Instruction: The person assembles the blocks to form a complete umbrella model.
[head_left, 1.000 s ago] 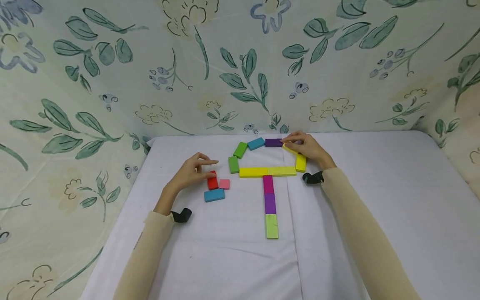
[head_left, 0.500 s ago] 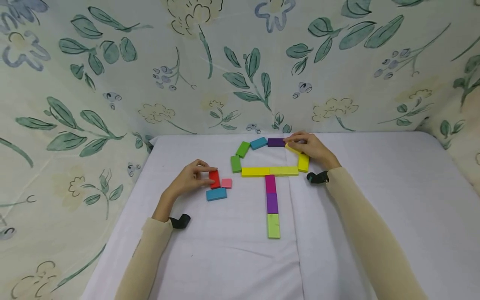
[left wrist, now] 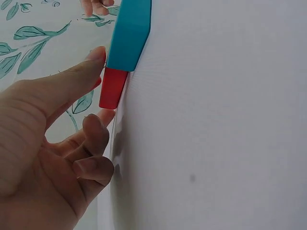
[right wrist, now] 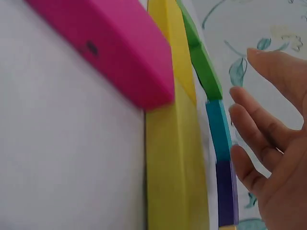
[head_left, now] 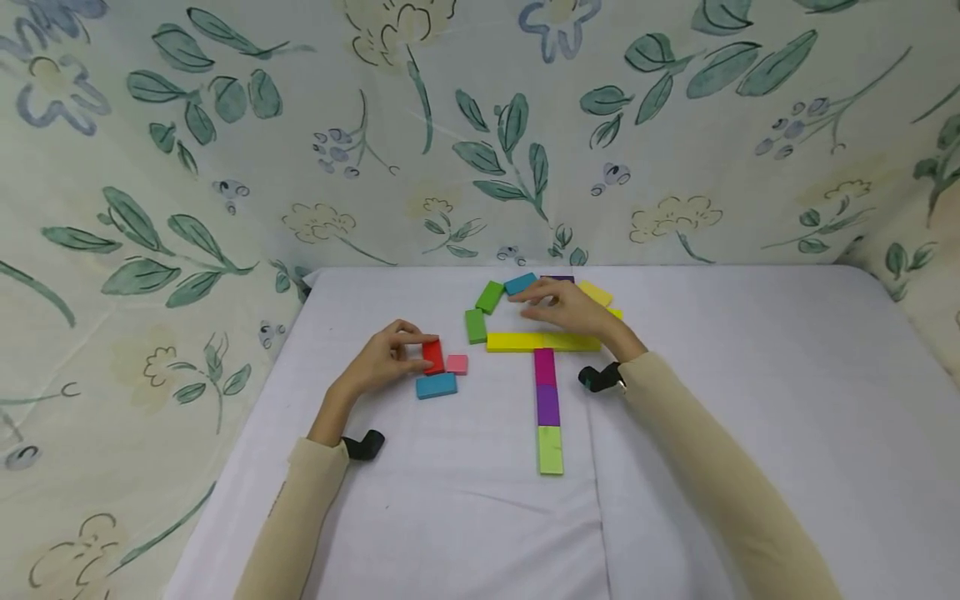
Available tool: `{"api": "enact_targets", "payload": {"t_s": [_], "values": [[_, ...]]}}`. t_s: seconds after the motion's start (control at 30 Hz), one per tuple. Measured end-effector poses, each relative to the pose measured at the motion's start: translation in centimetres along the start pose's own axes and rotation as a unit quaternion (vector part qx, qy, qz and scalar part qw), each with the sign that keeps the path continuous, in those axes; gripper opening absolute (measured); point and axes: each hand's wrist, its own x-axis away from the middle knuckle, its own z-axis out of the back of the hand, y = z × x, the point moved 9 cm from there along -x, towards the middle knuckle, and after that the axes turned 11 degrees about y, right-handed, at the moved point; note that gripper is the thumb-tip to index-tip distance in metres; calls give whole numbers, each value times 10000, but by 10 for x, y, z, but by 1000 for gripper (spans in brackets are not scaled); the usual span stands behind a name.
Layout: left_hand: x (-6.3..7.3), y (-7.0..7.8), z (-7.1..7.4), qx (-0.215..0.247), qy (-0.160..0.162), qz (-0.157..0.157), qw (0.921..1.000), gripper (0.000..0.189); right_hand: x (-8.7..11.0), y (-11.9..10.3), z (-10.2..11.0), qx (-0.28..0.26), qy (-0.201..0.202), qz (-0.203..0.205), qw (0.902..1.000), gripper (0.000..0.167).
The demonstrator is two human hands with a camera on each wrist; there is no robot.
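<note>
My left hand holds a red block between thumb and index finger; the block lies on the table. In the left wrist view the thumb reaches the red block, partly behind a blue block. Touching or nearly touching it in the head view are that blue block and a small pink block. My right hand, fingers spread and holding nothing, hovers over the arch of blocks. It partly covers the dark purple block and sits near another blue block.
Two green blocks and a tilted yellow block belong to the arch above a row of two yellow blocks. Below runs a column of magenta, purple and lime blocks on the white cloth.
My right hand has left the tilted yellow block and moved left over the arch. The left thumb and index finger have closed on the red block. The view has shifted slightly.
</note>
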Motion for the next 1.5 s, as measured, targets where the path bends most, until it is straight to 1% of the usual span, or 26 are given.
{"api": "enact_targets", "payload": {"t_s": [0.1,0.17,0.27,0.37,0.5,0.7,0.87,1.03,1.23,1.33,1.5], "values": [[2,1,0,41,-15,-5,10000,46,-2,-16,-26,-201,-583,213,9979,33],[3,1,-1,35,-35,5,10000,48,-3,-22,-40,-330,-832,296,9955,32],[3,-1,-2,-52,-47,26,10000,48,-5,-25,-54,-339,-1047,302,9935,33],[4,-2,-1,-107,-43,43,9999,49,-6,-24,-62,-216,-1106,285,9932,33],[5,-2,-1,-131,-63,39,9999,51,-7,-22,-65,-79,-1085,252,9937,33],[1,4,0,-273,-83,70,9996,50,-3,-22,-59,-123,-1197,144,9926,35],[-11,15,2,-343,-7,45,9994,47,2,-21,-52,-80,-1231,73,9923,38],[-26,25,-4,-309,-148,-8,9994,44,5,-19,-49,40,-1229,109,9923,40],[-38,28,-12,-254,-312,163,9991,46,2,-18,-54,-4,-1221,103,9925,38],[-38,27,-12,-246,-326,214,9989,47,-1,-20,-59,-25,-1266,130,9919,38],[-34,28,-11,-170,-361,114,9991,44,-5,-23,-65,-94,-1340,75,9909,37]]}}
